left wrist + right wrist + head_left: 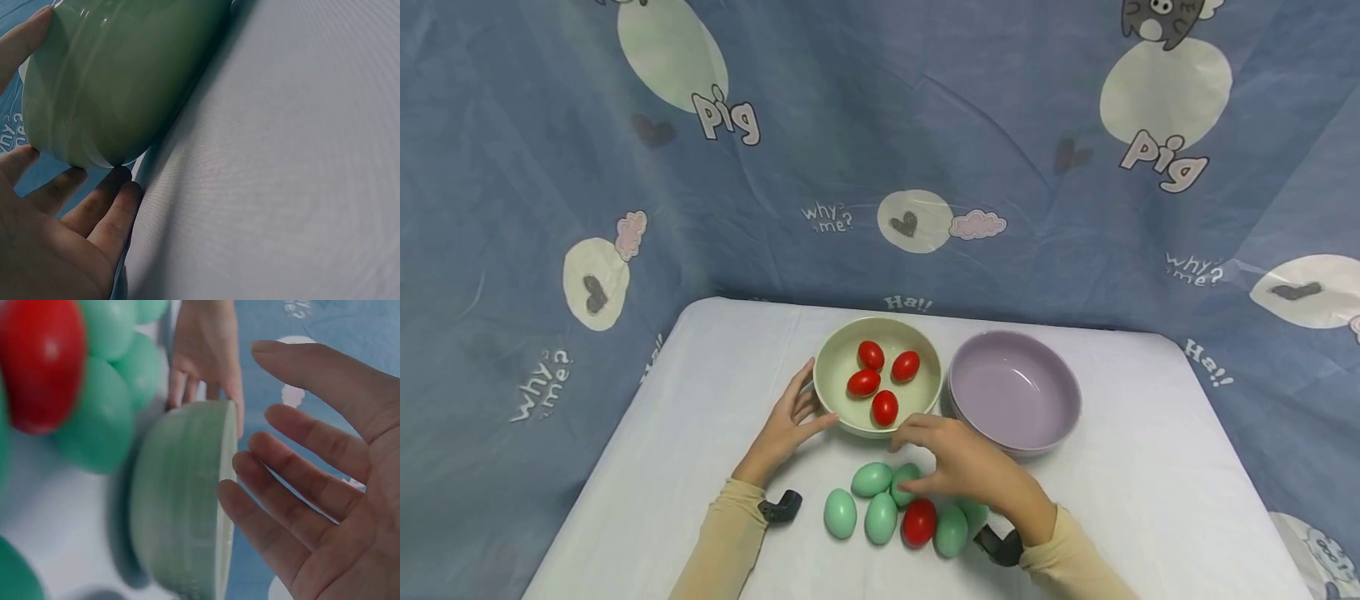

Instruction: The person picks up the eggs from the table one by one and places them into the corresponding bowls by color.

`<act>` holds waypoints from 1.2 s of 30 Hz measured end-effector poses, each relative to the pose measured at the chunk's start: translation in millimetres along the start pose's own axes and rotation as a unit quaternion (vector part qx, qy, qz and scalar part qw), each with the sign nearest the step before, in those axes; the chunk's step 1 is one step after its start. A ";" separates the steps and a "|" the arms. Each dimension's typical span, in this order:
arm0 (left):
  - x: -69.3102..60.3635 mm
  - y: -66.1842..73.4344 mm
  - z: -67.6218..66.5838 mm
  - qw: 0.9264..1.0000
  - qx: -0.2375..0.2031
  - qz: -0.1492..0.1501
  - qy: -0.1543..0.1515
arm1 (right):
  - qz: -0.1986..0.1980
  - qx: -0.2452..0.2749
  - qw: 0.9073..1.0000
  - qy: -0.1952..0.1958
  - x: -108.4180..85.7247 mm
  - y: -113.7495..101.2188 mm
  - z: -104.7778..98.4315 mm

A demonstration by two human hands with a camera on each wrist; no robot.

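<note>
A light green bowl (833, 358) holding several red eggs (884, 408) stands at the back of the table. My left hand (786, 429) is at its left side; in the left wrist view, thumb and fingertips touch the bowl's outer wall (125, 75), fingers spread. My right hand (966, 462) hovers by the bowl's near right edge with nothing in it, its fingers loosely extended in the right wrist view. Below it lie a red egg (919, 523) and several green eggs (881, 518), some partly hidden by the right hand.
A purple bowl (1015, 387) with nothing in it stands just right of the green one. White cloth covers the table (1150, 467). A blue printed curtain (820, 150) hangs behind and along both sides.
</note>
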State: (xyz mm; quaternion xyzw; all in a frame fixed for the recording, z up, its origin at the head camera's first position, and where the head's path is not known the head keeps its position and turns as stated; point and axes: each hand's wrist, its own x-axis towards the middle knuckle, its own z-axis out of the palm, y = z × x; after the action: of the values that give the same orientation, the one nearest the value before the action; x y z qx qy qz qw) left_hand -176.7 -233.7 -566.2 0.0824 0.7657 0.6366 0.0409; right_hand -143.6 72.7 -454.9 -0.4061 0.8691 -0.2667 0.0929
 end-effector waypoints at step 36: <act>-1.2 0.9 0.6 1.000 -0.007 -0.002 0.000 | -0.011 -0.050 0.999 0.013 -54.9 2.7 76.4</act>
State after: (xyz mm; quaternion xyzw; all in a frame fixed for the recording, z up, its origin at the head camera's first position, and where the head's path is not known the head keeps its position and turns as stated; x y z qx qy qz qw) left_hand -175.3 -233.2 -565.5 0.0811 0.7614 0.6418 0.0427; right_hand -80.7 86.0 -523.6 -0.4165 0.8779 -0.2291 0.0583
